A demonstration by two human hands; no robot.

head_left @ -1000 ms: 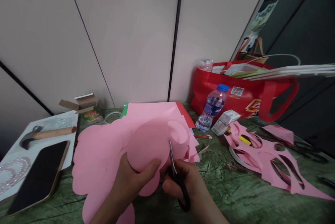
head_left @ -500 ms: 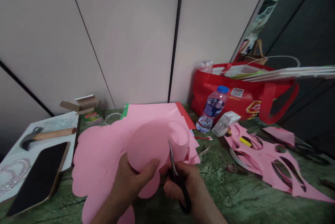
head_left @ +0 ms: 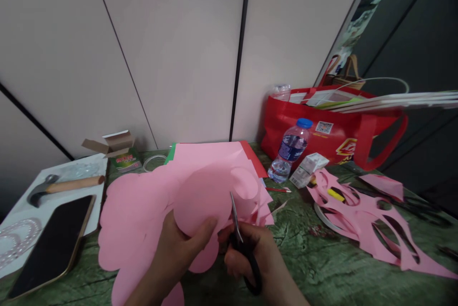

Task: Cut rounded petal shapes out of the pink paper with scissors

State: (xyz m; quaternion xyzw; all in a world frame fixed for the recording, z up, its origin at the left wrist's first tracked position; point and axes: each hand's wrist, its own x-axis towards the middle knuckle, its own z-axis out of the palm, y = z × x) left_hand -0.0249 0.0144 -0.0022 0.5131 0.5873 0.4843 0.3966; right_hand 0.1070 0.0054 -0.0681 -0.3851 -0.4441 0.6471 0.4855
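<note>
A round pink paper piece (head_left: 202,196) is pinched at its lower edge by my left hand (head_left: 186,239), the thumb lying over its face. My right hand (head_left: 255,251) grips black-handled scissors (head_left: 235,217), their blades pointing up along the right edge of the round piece. A curled strip of pink paper (head_left: 246,184) hangs beside the blades. Beneath and left of my hands lie several overlapping pink paper rounds (head_left: 134,215). Behind them rests a stack of pink sheets (head_left: 211,151), with red and green edges showing.
On the left are a hammer (head_left: 64,186), a phone (head_left: 53,244), a string of beads (head_left: 21,239) and an opened small box (head_left: 123,155). To the right stand a water bottle (head_left: 290,151), a white box (head_left: 308,170) and a red bag (head_left: 322,129), with cut pink scraps (head_left: 365,222) in front.
Both hands stay almost in place, still holding the round paper and the scissors. The curled strip beside the blades has shifted slightly.
</note>
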